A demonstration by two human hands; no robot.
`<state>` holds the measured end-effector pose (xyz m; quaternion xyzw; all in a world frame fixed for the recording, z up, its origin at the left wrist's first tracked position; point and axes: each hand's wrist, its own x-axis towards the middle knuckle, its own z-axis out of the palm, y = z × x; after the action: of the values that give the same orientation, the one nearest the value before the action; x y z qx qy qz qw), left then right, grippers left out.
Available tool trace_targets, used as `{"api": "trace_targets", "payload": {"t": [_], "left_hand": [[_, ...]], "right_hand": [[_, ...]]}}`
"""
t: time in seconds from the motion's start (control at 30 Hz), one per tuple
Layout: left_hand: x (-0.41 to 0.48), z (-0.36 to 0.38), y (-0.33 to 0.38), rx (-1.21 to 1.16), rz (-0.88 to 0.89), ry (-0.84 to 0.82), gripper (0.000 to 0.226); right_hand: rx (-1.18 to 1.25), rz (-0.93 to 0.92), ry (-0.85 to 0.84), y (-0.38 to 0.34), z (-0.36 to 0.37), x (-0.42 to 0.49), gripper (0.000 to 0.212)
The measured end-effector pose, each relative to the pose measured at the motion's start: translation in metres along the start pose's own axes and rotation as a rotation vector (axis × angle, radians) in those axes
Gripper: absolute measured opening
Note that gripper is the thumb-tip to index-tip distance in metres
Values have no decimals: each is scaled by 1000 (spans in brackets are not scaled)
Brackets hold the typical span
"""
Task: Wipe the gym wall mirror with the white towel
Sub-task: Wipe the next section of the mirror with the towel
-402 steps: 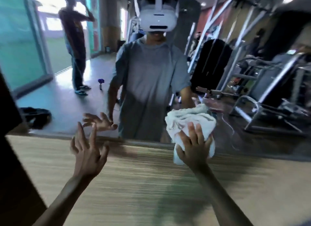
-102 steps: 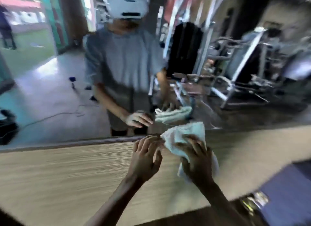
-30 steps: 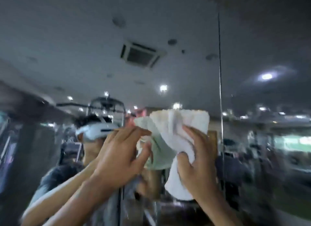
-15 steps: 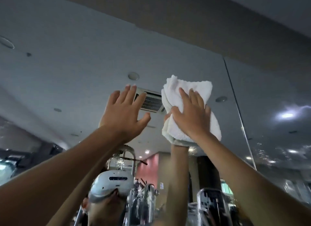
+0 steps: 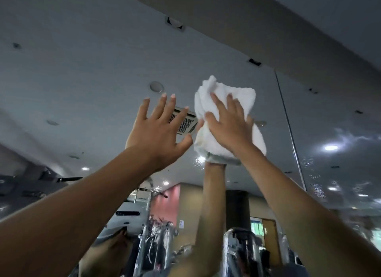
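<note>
White towel (image 5: 243,97) sits under the flat right hand (image 5: 228,130), high on the mirror (image 5: 82,70). Left hand (image 5: 156,132), spread beside it, holds nothing.

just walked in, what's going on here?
A person is wiping a wall mirror high up, near its top edge. The right hand presses a bunched white towel against the glass with its fingers laid flat over it. The left hand is raised beside it, fingers spread, holding nothing; whether it touches the glass is unclear. A vertical panel seam runs just right of the towel.
</note>
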<state>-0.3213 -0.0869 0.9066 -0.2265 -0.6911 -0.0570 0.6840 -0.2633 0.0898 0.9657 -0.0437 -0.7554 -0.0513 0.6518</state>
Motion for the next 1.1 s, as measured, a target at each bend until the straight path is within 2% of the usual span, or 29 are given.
{"api": "trace_targets", "payload": {"t": [0.1, 0.17, 0.23, 0.33, 0.4, 0.5, 0.57, 0.63, 0.7, 0.77, 0.83, 0.9, 0.97, 1.1], "left_hand": [[-5, 0, 2, -10, -17, -4, 88], [-7, 0, 3, -1, -26, -2, 82], [-8, -1, 5, 15, -29, 1, 78], [-8, -2, 5, 13, -27, 10, 77], [-10, -1, 4, 6, -19, 7, 72], [-13, 0, 4, -7, -18, -8, 71], [-19, 1, 5, -15, -25, -8, 71], [-28, 1, 6, -15, -31, -8, 76], [-40, 1, 10, -3, -30, -16, 80], [-50, 3, 15, 2, -34, -13, 81], [-53, 3, 16, -9, -43, -8, 82], [-53, 2, 15, -24, -42, -9, 81], [-52, 1, 15, -18, -42, -7, 81], [-52, 0, 15, -14, -46, -18, 86]], "right_hand": [[-21, -196, -25, 6, 3, -47, 60], [-29, -204, -46, 33, -1, -62, 67], [-33, -74, -30, 60, -4, -37, 72], [35, 181, 32, 52, -4, 22, 63], [32, 203, 62, 20, 0, 35, 59], [-19, -47, 10, -10, 2, -8, 60], [-11, -243, -18, -2, 4, -54, 64], [22, -275, -35, 30, 4, -80, 66], [18, -142, -20, 61, 0, -72, 69], [34, 78, 18, 68, 0, -42, 66], [95, 272, 86, 51, 1, -8, 59], [140, 352, 141, 24, 3, 10, 58], [86, 261, 115, 3, 6, 0, 56], [19, -198, 0, 8, 5, -74, 63]]}}
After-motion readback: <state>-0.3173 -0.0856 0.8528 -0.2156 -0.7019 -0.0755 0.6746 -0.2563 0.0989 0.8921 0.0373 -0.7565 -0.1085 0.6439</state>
